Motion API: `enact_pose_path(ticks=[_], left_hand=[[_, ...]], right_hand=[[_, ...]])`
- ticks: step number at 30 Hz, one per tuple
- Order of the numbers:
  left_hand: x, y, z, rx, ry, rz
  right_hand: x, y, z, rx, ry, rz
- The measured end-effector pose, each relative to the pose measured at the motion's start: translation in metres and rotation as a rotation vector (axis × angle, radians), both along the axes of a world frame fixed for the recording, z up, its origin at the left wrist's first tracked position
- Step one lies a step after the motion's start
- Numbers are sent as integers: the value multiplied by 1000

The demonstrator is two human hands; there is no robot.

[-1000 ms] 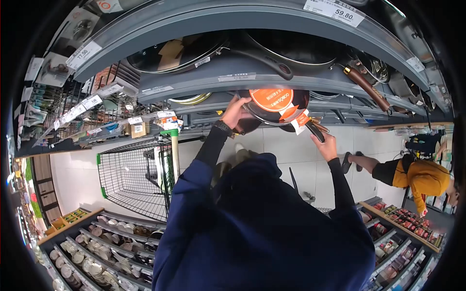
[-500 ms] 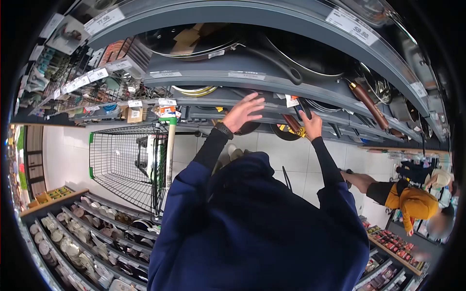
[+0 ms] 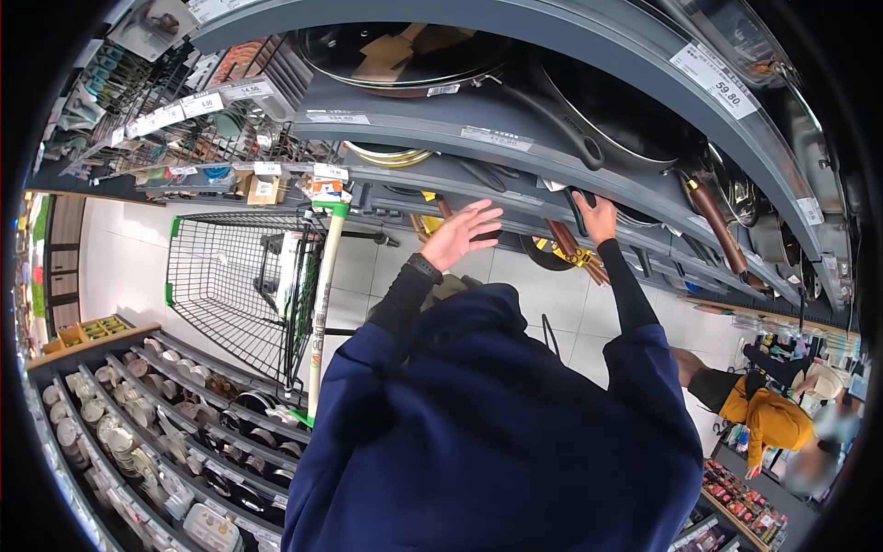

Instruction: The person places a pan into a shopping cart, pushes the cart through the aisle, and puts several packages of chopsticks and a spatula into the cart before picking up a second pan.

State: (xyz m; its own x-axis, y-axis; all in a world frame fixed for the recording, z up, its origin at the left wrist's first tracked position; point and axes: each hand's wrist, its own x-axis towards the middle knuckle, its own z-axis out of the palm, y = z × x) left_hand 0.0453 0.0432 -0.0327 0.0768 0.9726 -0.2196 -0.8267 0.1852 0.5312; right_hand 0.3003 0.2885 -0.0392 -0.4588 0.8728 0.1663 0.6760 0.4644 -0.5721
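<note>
Reaching into the cookware shelf point(image 3: 432, 179) in the head view, the right hand point(image 3: 600, 219) has its fingers point(image 3: 589, 199) clenched round a black pan handle point(image 3: 577, 207). The pan's body lies hidden behind the shelf lip, beyond the fingertips. The pan looks lodged on the shelf, so only letting go remains. The left hand point(image 3: 458, 237) is released, fingers spread wide, holding nothing, just short of the shelf edge. A shopping cart point(image 3: 235, 285) stands well off to their left.
</note>
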Motion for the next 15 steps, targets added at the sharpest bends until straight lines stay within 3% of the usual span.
enact_pose_path(ticks=[13,15], left_hand=[[13,1,-6,-34,8,-21],[13,2,-8,-42,-6,-16]], right_hand=[[-11,26,-25,23,13,66],[-7,32,-30,-93,-42,47]])
